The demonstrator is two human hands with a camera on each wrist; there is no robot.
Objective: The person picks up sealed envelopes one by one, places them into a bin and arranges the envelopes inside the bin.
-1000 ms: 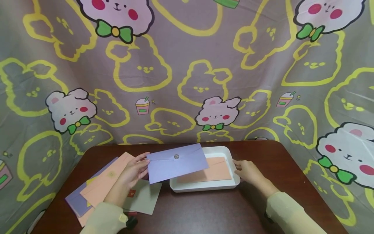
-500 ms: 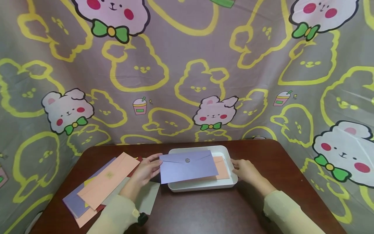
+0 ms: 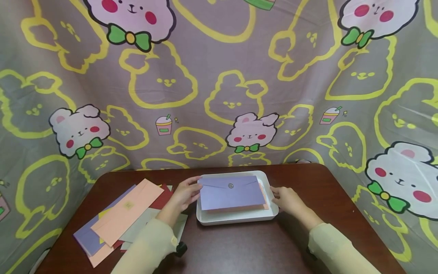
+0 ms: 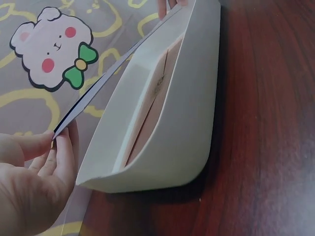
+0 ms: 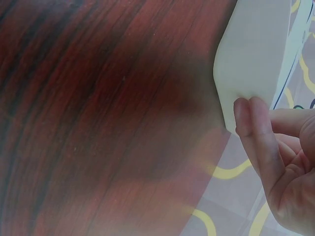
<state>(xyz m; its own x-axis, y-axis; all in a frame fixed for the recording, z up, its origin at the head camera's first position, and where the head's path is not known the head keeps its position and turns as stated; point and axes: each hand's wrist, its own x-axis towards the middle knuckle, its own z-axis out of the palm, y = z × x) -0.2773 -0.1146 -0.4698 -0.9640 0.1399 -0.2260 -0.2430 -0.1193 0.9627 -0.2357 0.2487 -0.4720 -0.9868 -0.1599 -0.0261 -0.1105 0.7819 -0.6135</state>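
Note:
My left hand [image 3: 184, 195] pinches the left end of a purple envelope [image 3: 232, 197] with a round seal on its flap. The envelope is above a white rectangular tray [image 3: 239, 219]; in the left wrist view it slants over the tray, apart from the peach envelope [image 4: 150, 105] lying inside. From the head view the purple one covers most of that peach envelope. At the tray's right end, my right hand [image 3: 289, 198] grips the wall; in the right wrist view, fingertips [image 5: 251, 115] press its outer face and the thumb lies by the rim.
To the left, a loose pile of envelopes lies on the dark wooden table [image 3: 232, 251]: a peach one [image 3: 128, 209] on top, purple [image 3: 89, 238], grey [image 3: 179, 226] and red [image 3: 163, 198] ones partly covered. A patterned cloth [image 3: 205, 95] hangs behind the table.
My left hand has carried the purple envelope rightward, from the tray's left side to over the tray. The right hand stays at the tray's right end.

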